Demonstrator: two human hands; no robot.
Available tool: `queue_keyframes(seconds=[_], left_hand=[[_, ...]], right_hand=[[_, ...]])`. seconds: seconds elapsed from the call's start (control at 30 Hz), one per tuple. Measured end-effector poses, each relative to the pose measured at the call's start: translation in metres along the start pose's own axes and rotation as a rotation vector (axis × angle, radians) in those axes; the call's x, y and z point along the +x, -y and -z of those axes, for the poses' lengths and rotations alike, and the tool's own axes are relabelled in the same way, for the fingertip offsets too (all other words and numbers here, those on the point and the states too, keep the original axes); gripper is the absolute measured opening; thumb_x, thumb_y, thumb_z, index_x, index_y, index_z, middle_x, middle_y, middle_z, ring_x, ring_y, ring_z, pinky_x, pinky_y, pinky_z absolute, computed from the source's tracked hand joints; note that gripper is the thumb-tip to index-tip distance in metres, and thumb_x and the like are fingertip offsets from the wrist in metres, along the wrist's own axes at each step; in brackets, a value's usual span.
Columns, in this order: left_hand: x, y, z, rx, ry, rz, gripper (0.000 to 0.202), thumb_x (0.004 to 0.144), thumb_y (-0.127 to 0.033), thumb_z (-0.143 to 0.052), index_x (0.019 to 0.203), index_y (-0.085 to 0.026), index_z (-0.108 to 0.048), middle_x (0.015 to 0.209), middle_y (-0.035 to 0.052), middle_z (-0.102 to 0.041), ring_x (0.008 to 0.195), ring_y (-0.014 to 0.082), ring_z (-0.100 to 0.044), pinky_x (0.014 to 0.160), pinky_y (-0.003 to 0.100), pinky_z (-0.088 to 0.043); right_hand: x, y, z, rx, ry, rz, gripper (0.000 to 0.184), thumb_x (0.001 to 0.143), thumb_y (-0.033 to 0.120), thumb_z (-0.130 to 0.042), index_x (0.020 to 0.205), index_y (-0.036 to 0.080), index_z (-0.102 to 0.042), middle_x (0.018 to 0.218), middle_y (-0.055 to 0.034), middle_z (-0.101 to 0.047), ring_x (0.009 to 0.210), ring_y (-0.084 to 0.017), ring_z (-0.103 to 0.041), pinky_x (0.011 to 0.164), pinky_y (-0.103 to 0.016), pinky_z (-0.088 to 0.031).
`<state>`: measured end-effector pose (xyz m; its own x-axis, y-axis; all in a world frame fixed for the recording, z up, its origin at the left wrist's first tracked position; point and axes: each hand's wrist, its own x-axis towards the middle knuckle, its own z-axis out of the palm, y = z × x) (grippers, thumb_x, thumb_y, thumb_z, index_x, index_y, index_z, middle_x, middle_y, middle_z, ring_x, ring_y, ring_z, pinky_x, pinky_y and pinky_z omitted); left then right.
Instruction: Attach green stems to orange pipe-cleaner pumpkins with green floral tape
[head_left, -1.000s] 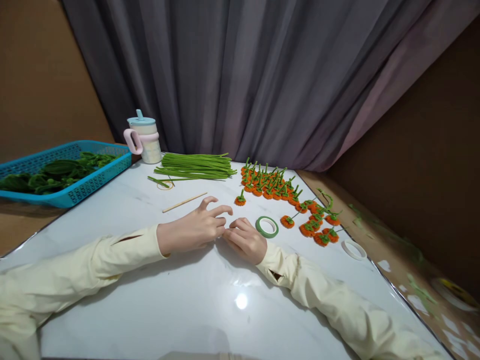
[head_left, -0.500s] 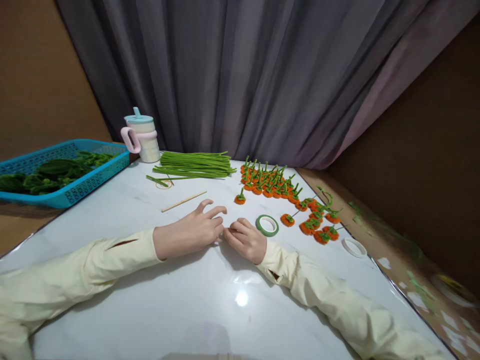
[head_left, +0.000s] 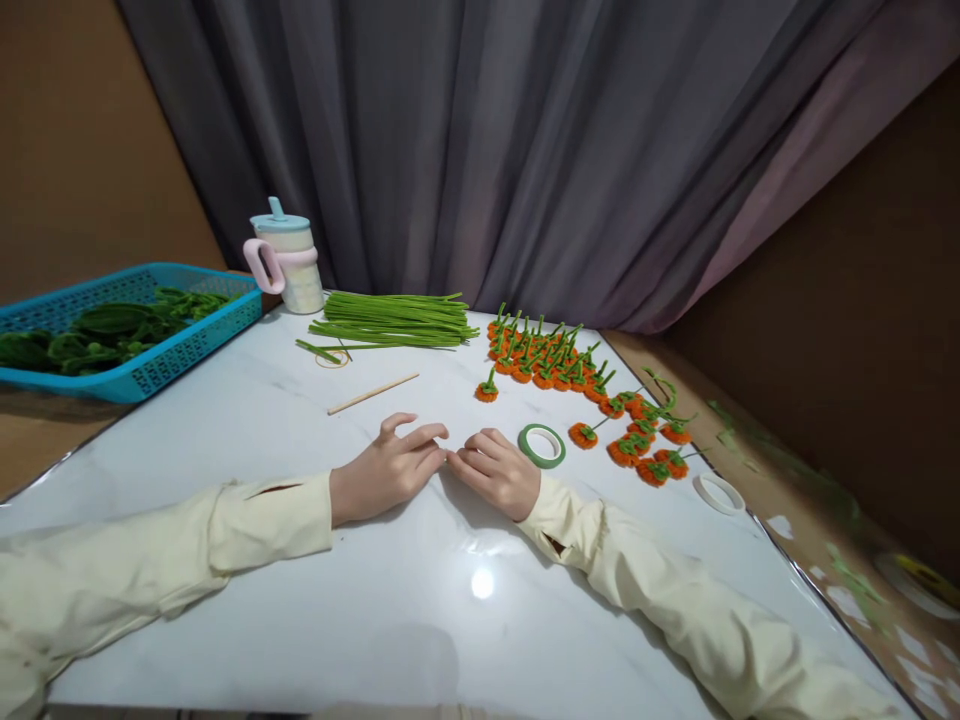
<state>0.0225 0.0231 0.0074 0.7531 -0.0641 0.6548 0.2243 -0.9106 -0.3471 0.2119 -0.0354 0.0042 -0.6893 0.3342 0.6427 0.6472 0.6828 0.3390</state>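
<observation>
My left hand [head_left: 386, 467] and my right hand [head_left: 500, 472] rest on the white table [head_left: 420, 620], their fingertips meeting between them. The right hand's fingers are curled into a pinch. The left hand's thumb and fingers press toward the same spot, its index finger slightly raised. Whatever they hold there is too small to make out. A green tape roll [head_left: 541, 446] lies flat just right of my right hand. A single orange pipe-cleaner flower [head_left: 487, 391] stands beyond the hands.
Several orange flowers with green stems [head_left: 551, 362] cluster at the back right, more [head_left: 643, 440] toward the right edge. A green stem bundle [head_left: 396, 320], wooden stick [head_left: 373, 393], rubber band [head_left: 332, 358], lidded cup [head_left: 285, 255], blue basket [head_left: 142, 375] of green leaves and white ring [head_left: 718, 493] surround them.
Both hands stayed joined at the fingertips; the left hand's raised fingers lowered a little. The view shifted slightly, so things sit a bit higher and to the right.
</observation>
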Motion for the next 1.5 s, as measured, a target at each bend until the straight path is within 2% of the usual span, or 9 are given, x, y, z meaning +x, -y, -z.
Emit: queue_keyframes(seconds=[0.27,0.4,0.53,0.67,0.87,1.1,1.33,1.5], left_hand=[[0.0023,0.0000,0.0016,0.068,0.025,-0.075,0.023,0.088,-0.003,-0.040,0.076,-0.014,-0.057,0.073,0.0003,-0.065,0.105,0.0137,-0.053,0.100,0.037,-0.019],[0.0010,-0.0004,0.0009,0.119,0.036,-0.028,0.019,0.088,-0.009,-0.044,0.076,-0.015,-0.057,0.072,-0.0006,-0.064,0.107,0.0141,-0.052,0.104,0.038,-0.015],[0.0014,-0.0009,0.0006,0.095,0.001,-0.023,0.025,0.085,-0.002,-0.043,0.067,-0.015,-0.054,0.064,-0.0022,-0.060,0.104,0.0124,-0.055,0.105,0.036,-0.013],[0.0030,-0.0016,0.0014,0.059,-0.006,-0.038,0.027,0.082,0.002,-0.041,0.065,-0.014,-0.055,0.065,-0.0013,-0.062,0.106,0.0120,-0.055,0.106,0.036,-0.011],[0.0029,-0.0017,0.0012,0.055,0.011,-0.067,0.029,0.084,0.001,-0.040,0.064,-0.014,-0.056,0.067,-0.0006,-0.064,0.110,0.0109,-0.053,0.108,0.035,-0.006],[0.0043,-0.0034,0.0037,0.121,0.005,-0.112,0.028,0.084,0.000,-0.041,0.066,-0.014,-0.058,0.073,0.0004,-0.067,0.108,0.0124,-0.055,0.108,0.036,-0.011],[0.0039,-0.0025,0.0033,0.109,0.021,-0.075,0.028,0.084,0.000,-0.041,0.067,-0.016,-0.058,0.071,-0.0016,-0.066,0.111,0.0109,-0.052,0.108,0.035,-0.007],[0.0032,-0.0026,0.0016,0.090,0.049,-0.048,0.028,0.083,0.001,-0.039,0.068,-0.016,-0.056,0.071,-0.0012,-0.065,0.113,0.0106,-0.051,0.108,0.035,-0.005]], right_hand=[[-0.0019,0.0002,-0.0010,-0.048,-0.016,-0.003,0.012,0.088,0.005,-0.046,0.088,0.006,-0.057,0.063,-0.0051,-0.056,0.069,-0.016,-0.047,0.064,-0.031,-0.039],[-0.0014,-0.0002,0.0003,-0.036,-0.010,-0.017,0.011,0.088,0.006,-0.046,0.088,0.004,-0.058,0.064,-0.0062,-0.057,0.070,-0.017,-0.047,0.064,-0.031,-0.038],[0.0001,0.0007,0.0012,0.011,-0.016,-0.035,0.012,0.088,0.006,-0.046,0.091,0.003,-0.057,0.067,-0.0071,-0.059,0.072,-0.018,-0.048,0.063,-0.031,-0.038],[0.0009,0.0016,0.0012,0.027,-0.021,-0.066,0.011,0.088,0.007,-0.047,0.091,0.005,-0.057,0.068,-0.0065,-0.060,0.072,-0.017,-0.048,0.063,-0.030,-0.038],[0.0006,0.0006,0.0010,0.016,-0.025,-0.029,0.013,0.090,0.007,-0.043,0.093,0.007,-0.056,0.064,-0.0049,-0.058,0.072,-0.016,-0.050,0.063,-0.030,-0.040],[-0.0003,-0.0005,-0.0002,-0.016,-0.026,0.033,0.010,0.086,0.004,-0.047,0.094,0.003,-0.054,0.064,-0.0061,-0.056,0.070,-0.016,-0.049,0.063,-0.030,-0.040],[0.0005,0.0002,0.0018,-0.002,-0.014,-0.041,0.012,0.088,0.007,-0.045,0.094,0.005,-0.056,0.067,-0.0069,-0.058,0.072,-0.017,-0.049,0.062,-0.030,-0.040],[0.0005,-0.0001,0.0009,-0.062,-0.002,0.005,0.015,0.088,0.004,-0.043,0.095,0.005,-0.057,0.069,-0.0081,-0.059,0.072,-0.018,-0.049,0.065,-0.031,-0.041]])
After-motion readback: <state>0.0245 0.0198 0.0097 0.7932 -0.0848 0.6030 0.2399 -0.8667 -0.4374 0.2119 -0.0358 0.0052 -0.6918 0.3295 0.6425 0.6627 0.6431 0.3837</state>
